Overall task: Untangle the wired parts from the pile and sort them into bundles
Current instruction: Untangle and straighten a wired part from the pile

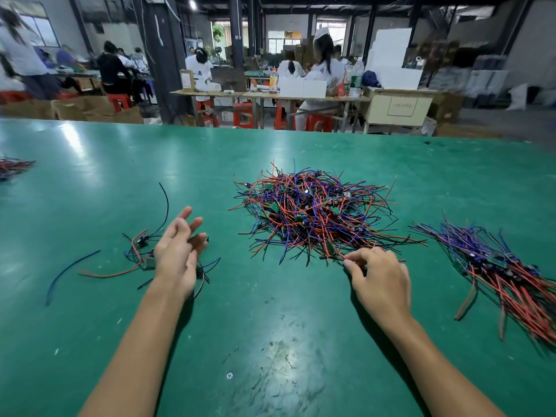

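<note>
Pinching at the near edge of the tangled pile (313, 212) in the middle of the frame, my right hand (380, 281) has thumb and forefinger closed narrowly on what looks like a red lead; I cannot tell whether it is one wire or several. My left hand (177, 254), left of centre, is spread wide with straight fingers and holds nothing, hovering over a few loose wired parts (141, 251) scattered on the green table (90, 164). A sorted bundle (511, 272) lies at the right edge of the frame, its wires roughly parallel, and another small bundle (13, 168) sits at the far left edge.

As I judge it, the main risk is the pull itself: these leads cross and loop through one another, so a quick tug could drag a clump of little boards along, spread the pile toward the sorted bundle, or strain a solder joint where wire meets board. A second risk is my left forearm sweeping the loose parts back into disorder.

For room, the near part of the table between my forearms is open, and a clear strip separates the pile from the right bundle. The far table edge lies well beyond the pile, so nothing is close to falling off.
</note>
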### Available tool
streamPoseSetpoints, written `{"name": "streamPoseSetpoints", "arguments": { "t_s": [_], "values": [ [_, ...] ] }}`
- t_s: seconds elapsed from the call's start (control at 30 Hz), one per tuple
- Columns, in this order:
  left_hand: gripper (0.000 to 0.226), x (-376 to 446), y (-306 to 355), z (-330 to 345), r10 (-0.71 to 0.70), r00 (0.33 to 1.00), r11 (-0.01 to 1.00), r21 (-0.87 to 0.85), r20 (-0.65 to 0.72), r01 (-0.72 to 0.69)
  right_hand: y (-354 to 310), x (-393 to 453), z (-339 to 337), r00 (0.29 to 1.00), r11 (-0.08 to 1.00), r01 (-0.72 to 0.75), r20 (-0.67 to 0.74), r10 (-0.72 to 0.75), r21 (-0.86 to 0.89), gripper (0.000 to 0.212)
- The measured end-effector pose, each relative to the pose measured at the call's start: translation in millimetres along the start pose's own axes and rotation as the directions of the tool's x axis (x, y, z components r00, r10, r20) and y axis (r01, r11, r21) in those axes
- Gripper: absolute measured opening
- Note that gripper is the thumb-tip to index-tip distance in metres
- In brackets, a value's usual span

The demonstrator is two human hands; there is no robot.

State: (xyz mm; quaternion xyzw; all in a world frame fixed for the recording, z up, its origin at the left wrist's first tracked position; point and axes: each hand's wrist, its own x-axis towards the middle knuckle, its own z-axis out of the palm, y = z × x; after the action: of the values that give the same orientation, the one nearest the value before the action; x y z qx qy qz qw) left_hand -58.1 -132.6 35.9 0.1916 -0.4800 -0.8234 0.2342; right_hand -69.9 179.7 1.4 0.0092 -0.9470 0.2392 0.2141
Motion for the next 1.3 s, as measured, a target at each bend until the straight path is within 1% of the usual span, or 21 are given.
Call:
{"name": "streamPoseSetpoints", "arguments": {
  "t_s": [0.07,0.13,0.2,0.27,0.3,0.33,0.4,0.5,0.63,0.7,0.77,0.83,0.93,0.97,1.0,1.03,1.07,1.1,1.13,1.17,1.3],
  "values": [
    [0.019,-8.9,-6.3,10.2,0.112,0.990,0.980,0.156,0.086,-0.124,-0.3,0.0,-2.0,0.996,0.998,0.032,-0.084,-0.028,0.049,0.007],
    [0.012,-21.8,-14.8,21.0,0.286,0.930,0.856,0.376,0.229,-0.356,-2.7,-0.3,-5.5,0.977,0.990,0.105,-0.196,-0.084,0.096,0.006],
    [0.011,-36.4,-25.3,29.6,0.421,0.781,0.581,0.524,0.462,-0.623,-6.3,-0.4,-9.1,0.937,0.973,0.207,-0.306,-0.168,0.098,0.008],
    [0.022,-48.1,-38.1,34.2,0.423,0.562,0.264,0.497,0.711,-0.827,-9.3,-1.2,-12.5,0.889,0.948,0.308,-0.382,-0.254,0.086,0.010],
    [0.028,-52.4,-44.3,36.3,0.382,0.477,0.168,0.448,0.791,-0.878,-10.3,-1.8,-14.0,0.863,0.931,0.357,-0.408,-0.297,0.079,0.011],
    [0.034,-56.4,-49.3,38.9,0.338,0.428,0.124,0.411,0.838,-0.903,-10.7,-2.3,-15.1,0.837,0.911,0.406,-0.430,-0.340,0.070,0.011],
    [0.042,-63.2,-56.6,43.9,0.285,0.386,0.109,0.370,0.877,-0.923,-11.6,-4.1,-16.8,0.790,0.869,0.490,-0.456,-0.409,0.070,0.012],
    [0.045,-72.4,-62.4,49.8,0.268,0.377,0.162,0.344,0.887,-0.925,-15.8,-7.2,-17.8,0.757,0.820,0.560,-0.476,-0.448,0.118,0.014],
    [0.024,-79.5,-65.4,52.8,0.344,0.389,0.277,0.304,0.855,-0.912,-21.1,-11.1,-20.2,0.739,0.762,0.612,-0.495,-0.456,0.212,0.016],
    [0.017,-80.8,-64.7,53.7,0.390,0.407,0.333,0.285,0.826,-0.899,-25.1,-13.5,-22.0,0.740,0.770,0.601,-0.513,-0.435,0.214,0.015],
    [0.013,-82.2,-62.4,54.9,0.434,0.417,0.377,0.259,0.799,-0.889,-29.1,-16.5,-24.3,0.749,0.835,0.527,-0.551,-0.368,0.159,0.010],
    [0.011,-82.8,-60.1,55.6,0.519,0.377,0.323,0.233,0.767,-0.917,-30.1,-17.7,-26.9,0.737,0.866,0.483,-0.594,-0.323,0.129,0.010],
    [0.008,-78.8,-56.5,54.6,0.647,0.260,0.141,0.223,0.717,-0.965,-26.7,-18.5,-26.5,0.685,0.833,0.552,-0.588,-0.429,0.036,0.031],
    [0.008,-76.5,-55.0,53.7,0.669,0.223,0.087,0.224,0.709,-0.971,-26.3,-18.6,-24.5,0.718,0.825,0.561,-0.533,-0.447,0.064,0.040],
    [0.007,-74.5,-53.6,52.5,0.672,0.191,0.039,0.224,0.715,-0.974,-27.5,-18.7,-22.0,0.787,0.827,0.538,-0.449,-0.423,0.164,0.046],
    [0.007,-72.9,-52.3,51.3,0.659,0.165,-0.006,0.224,0.734,-0.975,-30.5,-18.7,-20.2,0.877,0.827,0.456,-0.324,-0.355,0.329,0.049],
    [0.006,-71.6,-51.3,50.1,0.634,0.140,-0.052,0.222,0.761,-0.974,-35.0,-19.2,-19.2,0.948,0.793,0.318,-0.166,-0.272,0.520,0.046],
    [0.006,-70.2,-50.6,48.9,0.605,0.118,-0.098,0.221,0.788,-0.970,-38.9,-19.7,-17.7,0.977,0.720,0.175,-0.027,-0.212,0.671,0.039],
    [0.007,-69.0,-50.1,48.0,0.579,0.100,-0.139,0.219,0.809,-0.966,-40.8,-19.3,-16.3,0.980,0.642,0.076,0.062,-0.189,0.763,0.032],
    [0.008,-68.0,-50.0,47.5,0.562,0.088,-0.168,0.218,0.823,-0.961,-40.6,-17.9,-14.7,0.979,0.596,0.034,0.093,-0.181,0.802,0.026],
    [0.018,-68.7,-52.4,47.9,0.558,0.071,-0.204,0.219,0.827,-0.954,-38.6,-15.8,-10.3,0.985,0.469,-0.031,0.107,-0.137,0.882,0.010]
  ]
}}
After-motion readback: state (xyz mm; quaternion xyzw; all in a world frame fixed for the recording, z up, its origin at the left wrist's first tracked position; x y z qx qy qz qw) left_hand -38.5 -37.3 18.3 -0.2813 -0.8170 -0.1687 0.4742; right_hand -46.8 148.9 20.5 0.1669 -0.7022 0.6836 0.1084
